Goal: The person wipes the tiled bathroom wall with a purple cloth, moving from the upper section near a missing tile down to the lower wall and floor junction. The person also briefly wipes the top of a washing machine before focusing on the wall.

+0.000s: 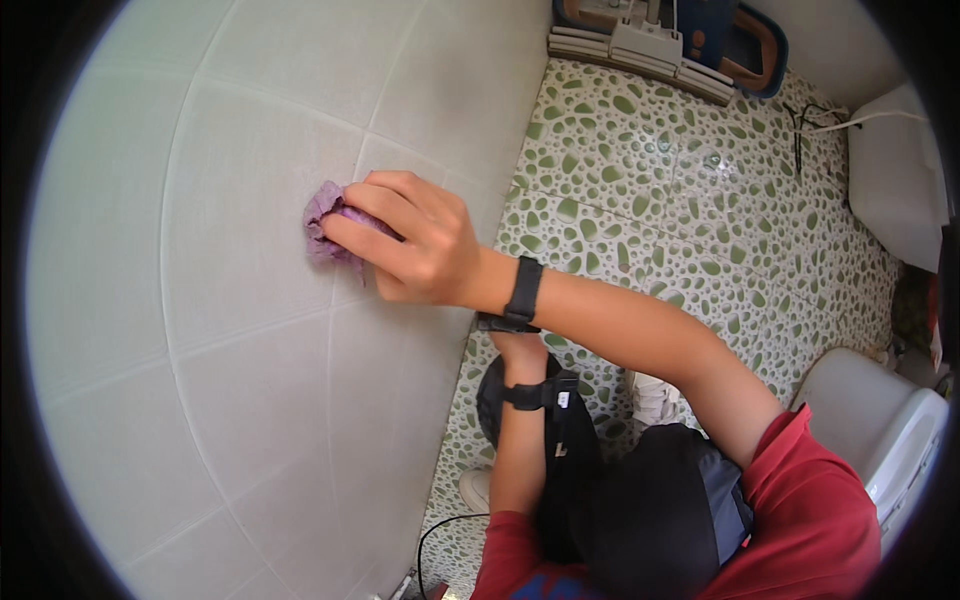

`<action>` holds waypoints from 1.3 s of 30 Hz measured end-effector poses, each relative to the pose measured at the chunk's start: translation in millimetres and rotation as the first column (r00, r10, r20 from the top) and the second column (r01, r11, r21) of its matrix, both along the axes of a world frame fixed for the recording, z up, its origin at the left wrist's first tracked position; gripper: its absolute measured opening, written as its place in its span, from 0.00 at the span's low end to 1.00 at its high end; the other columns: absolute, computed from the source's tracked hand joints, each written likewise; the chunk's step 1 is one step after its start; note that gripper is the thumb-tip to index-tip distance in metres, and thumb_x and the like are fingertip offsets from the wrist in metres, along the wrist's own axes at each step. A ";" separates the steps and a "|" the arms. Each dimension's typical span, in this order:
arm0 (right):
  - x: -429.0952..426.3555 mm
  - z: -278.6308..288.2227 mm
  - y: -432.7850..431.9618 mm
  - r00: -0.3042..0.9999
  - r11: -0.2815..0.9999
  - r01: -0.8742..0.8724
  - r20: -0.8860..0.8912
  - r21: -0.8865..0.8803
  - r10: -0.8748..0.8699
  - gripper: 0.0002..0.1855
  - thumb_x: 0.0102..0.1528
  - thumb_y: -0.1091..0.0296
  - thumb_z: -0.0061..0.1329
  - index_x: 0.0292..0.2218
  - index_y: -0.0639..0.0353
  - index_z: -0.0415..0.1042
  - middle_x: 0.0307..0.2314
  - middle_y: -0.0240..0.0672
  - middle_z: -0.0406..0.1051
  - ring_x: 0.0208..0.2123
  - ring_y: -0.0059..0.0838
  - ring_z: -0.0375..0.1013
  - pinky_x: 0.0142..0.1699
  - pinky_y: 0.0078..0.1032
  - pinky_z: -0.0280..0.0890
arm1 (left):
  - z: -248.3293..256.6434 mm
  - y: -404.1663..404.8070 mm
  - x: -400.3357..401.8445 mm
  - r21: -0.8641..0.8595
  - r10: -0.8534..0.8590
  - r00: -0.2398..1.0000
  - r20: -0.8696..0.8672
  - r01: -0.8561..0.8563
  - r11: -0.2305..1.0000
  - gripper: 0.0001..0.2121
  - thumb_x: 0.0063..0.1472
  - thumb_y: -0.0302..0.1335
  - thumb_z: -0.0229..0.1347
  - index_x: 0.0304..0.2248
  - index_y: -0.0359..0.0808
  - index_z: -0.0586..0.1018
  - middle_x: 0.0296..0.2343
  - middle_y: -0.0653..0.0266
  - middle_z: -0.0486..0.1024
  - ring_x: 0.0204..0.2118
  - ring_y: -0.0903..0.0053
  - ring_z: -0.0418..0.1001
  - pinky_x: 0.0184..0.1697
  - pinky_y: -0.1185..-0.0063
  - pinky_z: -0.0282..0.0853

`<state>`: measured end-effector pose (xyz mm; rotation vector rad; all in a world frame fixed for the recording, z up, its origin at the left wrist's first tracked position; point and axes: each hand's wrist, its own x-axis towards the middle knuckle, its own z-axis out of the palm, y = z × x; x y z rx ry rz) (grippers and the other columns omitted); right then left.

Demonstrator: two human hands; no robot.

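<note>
My right hand (420, 240) presses a crumpled purple cloth (324, 225) against the pale tiled wall (255, 202). Its fingers are bent over the cloth, and a loose corner hangs below them. A black strap circles that wrist. Beneath the right wrist, my left hand (519, 346) is low by my knee, mostly covered by the right wrist and its strap. Its fingers do not show, so what it holds or touches cannot be made out. Another black strap with a small box is on the left wrist.
Green pebble-patterned floor tiles (600, 225) meet the wall's foot. A mop head (645, 56) stands at the far end beside a blue item (709, 34). To the right are a white container (892, 172) with a cord and a pale bin (862, 405). A black cable (431, 529) lies lower left.
</note>
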<state>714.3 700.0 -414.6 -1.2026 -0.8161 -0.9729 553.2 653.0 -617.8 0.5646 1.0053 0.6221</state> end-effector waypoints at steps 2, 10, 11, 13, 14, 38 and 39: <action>6.0 -11.4 2.9 0.996 0.999 -0.025 -0.090 -0.046 0.021 0.19 0.40 0.82 0.54 0.36 0.58 0.80 0.33 0.37 0.76 0.32 0.42 0.76 0.36 0.30 0.73 | -29.9 0.3 -2.9 -0.077 -0.106 0.993 -0.060 0.101 0.992 0.21 0.74 0.41 0.44 0.59 0.40 0.69 0.55 0.63 0.72 0.59 0.69 0.69 0.61 0.71 0.65; -11.1 -38.0 10.0 0.960 0.989 -0.089 -0.275 -0.120 0.053 0.21 0.42 0.83 0.55 0.41 0.68 0.76 0.44 0.47 0.72 0.40 0.47 0.75 0.41 0.34 0.72 | -110.4 -11.1 -5.9 0.123 -0.426 0.874 0.231 0.408 0.905 0.19 0.70 0.31 0.50 0.59 0.38 0.68 0.48 0.65 0.73 0.51 0.76 0.71 0.57 0.74 0.66; -17.7 -41.6 8.5 0.943 0.975 -0.139 -0.323 -0.172 0.077 0.21 0.42 0.83 0.55 0.41 0.69 0.76 0.44 0.47 0.72 0.41 0.47 0.75 0.42 0.35 0.72 | -113.7 -10.0 -2.7 0.023 -0.371 0.919 0.134 0.371 0.928 0.19 0.69 0.30 0.52 0.58 0.39 0.69 0.46 0.66 0.74 0.48 0.76 0.72 0.53 0.73 0.68; -24.4 -46.7 7.2 0.955 0.974 -0.171 -0.267 -0.147 0.128 0.22 0.42 0.83 0.55 0.42 0.71 0.76 0.44 0.46 0.72 0.41 0.47 0.74 0.42 0.35 0.72 | -116.3 -5.2 2.9 -0.042 -0.446 0.889 -0.107 0.444 0.895 0.18 0.68 0.30 0.53 0.56 0.39 0.71 0.45 0.64 0.75 0.46 0.75 0.74 0.50 0.72 0.72; -26.1 -48.0 7.7 0.973 0.983 -0.163 -0.181 -0.086 0.146 0.23 0.42 0.83 0.55 0.43 0.72 0.75 0.44 0.46 0.71 0.42 0.47 0.74 0.43 0.36 0.72 | -116.4 -2.0 6.7 -0.048 -0.450 0.886 -0.113 0.447 0.893 0.17 0.70 0.30 0.52 0.56 0.37 0.71 0.46 0.62 0.75 0.46 0.75 0.74 0.50 0.72 0.73; -25.1 -36.4 3.2 0.889 0.961 -0.275 -0.375 0.021 0.263 0.27 0.40 0.87 0.50 0.46 0.72 0.75 0.43 0.46 0.71 0.40 0.46 0.72 0.43 0.34 0.68 | -91.3 -10.5 38.6 -0.080 -0.353 0.903 -0.243 0.344 0.936 0.16 0.64 0.30 0.52 0.49 0.35 0.76 0.38 0.64 0.76 0.38 0.77 0.73 0.38 0.79 0.68; -25.0 -36.6 2.7 0.884 0.957 -0.287 -0.395 -0.038 0.249 0.27 0.40 0.87 0.50 0.46 0.72 0.75 0.43 0.45 0.71 0.40 0.45 0.72 0.43 0.34 0.69 | -90.3 -9.4 39.0 -0.091 -0.373 0.900 -0.225 0.362 0.928 0.16 0.63 0.30 0.51 0.49 0.34 0.76 0.38 0.64 0.75 0.37 0.78 0.72 0.38 0.79 0.67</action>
